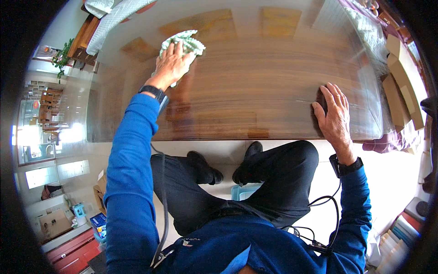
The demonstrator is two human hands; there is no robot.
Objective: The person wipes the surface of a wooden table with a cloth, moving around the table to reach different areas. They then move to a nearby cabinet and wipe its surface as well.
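Under my left hand (172, 65) a crumpled green-and-white cloth (190, 44) is pressed against the glossy wooden tabletop (239, 82), left of its middle. The fingers lie over the cloth, and its edges stick out past the fingertips and below the palm. My right hand (333, 111) rests on the tabletop near the right front corner, holding nothing, with its thumb apart from the fingers. A transparent cover seems to lie over the wood, its edge showing at the right. Each wrist wears a black band with a device.
Cardboard pieces (403, 85) stand right of the table beside purple fabric (393, 142). White quilted covers (114, 22) drape furniture at the far left. Black cables (164, 191) run along my arms. Beneath me is a light blue plastic stool (244, 191). A red cabinet (73, 255) stands lower left.
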